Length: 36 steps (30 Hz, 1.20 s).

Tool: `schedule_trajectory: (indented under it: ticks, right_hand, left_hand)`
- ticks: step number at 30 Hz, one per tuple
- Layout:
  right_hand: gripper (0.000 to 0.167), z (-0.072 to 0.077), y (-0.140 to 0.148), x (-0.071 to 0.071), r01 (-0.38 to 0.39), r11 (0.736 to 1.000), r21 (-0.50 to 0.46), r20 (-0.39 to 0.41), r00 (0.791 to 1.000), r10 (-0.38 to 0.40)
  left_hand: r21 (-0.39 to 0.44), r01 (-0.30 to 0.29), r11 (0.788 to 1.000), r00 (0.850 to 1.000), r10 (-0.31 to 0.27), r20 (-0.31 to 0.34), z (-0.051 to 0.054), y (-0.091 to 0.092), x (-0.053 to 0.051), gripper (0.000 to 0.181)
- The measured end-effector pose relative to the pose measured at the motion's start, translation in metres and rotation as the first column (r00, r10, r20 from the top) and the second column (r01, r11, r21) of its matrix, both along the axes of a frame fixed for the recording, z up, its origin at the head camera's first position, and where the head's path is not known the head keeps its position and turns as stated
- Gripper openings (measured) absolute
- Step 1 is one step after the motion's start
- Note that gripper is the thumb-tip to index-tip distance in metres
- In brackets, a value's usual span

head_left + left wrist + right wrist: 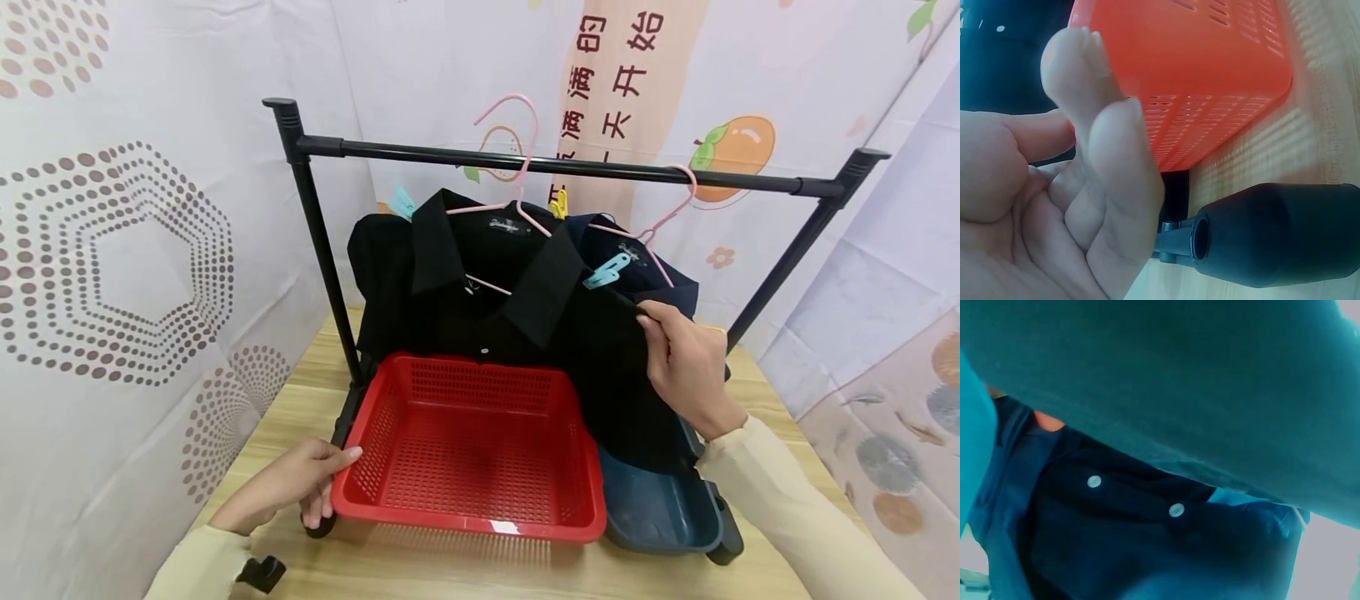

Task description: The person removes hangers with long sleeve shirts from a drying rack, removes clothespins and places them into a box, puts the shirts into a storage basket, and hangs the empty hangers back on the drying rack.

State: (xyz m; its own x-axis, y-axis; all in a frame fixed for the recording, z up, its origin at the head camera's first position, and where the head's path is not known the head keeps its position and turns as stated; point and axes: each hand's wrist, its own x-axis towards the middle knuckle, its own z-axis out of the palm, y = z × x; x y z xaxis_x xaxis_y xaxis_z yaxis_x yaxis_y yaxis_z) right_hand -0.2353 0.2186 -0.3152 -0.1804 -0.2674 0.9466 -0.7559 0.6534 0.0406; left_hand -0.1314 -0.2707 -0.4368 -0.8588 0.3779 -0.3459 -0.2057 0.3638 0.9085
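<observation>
A red basket (480, 450) has its left rim between the thumb and fingers of my left hand (300, 479). In the left wrist view the fingers of my left hand (1097, 162) lie against the basket's (1197, 69) side. My right hand (686, 362) pinches the shoulder of a black shirt (615, 358), which hangs on a pink hanger (525, 142) behind the basket. Beside it is a navy shirt (682, 292) on another pink hanger (678, 204). Dark cloth (1179, 381) fills the upper right wrist view, above a buttoned navy shirt (1129, 531); the right hand is hidden there.
A black rack's bar (465, 157) spans behind the basket. Light blue clips (607, 272) and a yellow clip (558, 204) are on the shirts. A blue-grey bin (660, 512) stands right of the basket on the wooden table (420, 567). A black piece (261, 573) lies near the left sleeve.
</observation>
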Motion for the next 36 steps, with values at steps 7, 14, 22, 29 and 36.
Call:
schedule_trajectory:
  ticks: [7, 14, 22, 29, 36]
  right_hand:
    - [0.047, -0.006, 0.013, 0.01, -0.029, 0.999, -0.035, 0.014, 0.999, 0.029]
    - [0.05, -0.008, 0.021, 0.023, -0.071, 0.996, -0.051, 0.074, 0.994, 0.074]
    - [0.053, 0.0, 0.016, 0.042, -0.144, 0.983, -0.114, 0.094, 0.983, 0.155]
    - [0.053, 0.007, 0.013, 0.053, -0.168, 0.977, -0.128, 0.112, 0.977, 0.183]
    - [0.052, -0.003, 0.017, 0.065, -0.189, 0.98, -0.066, 0.183, 0.963, 0.198]
  left_hand:
    - [0.012, -0.004, 1.0, 1.0, 0.004, -0.01, -0.002, -0.001, 0.0, 0.056]
    - [0.055, -0.013, 0.998, 1.0, 0.013, -0.009, -0.004, -0.004, 0.0, 0.051]
    - [0.059, -0.011, 0.998, 1.0, 0.012, -0.018, -0.006, -0.004, 0.0, 0.055]
    - [0.06, -0.008, 0.998, 1.0, 0.008, -0.007, -0.004, -0.005, 0.001, 0.053]
    - [0.05, -0.013, 0.999, 1.0, 0.014, -0.011, -0.003, -0.004, 0.001, 0.052]
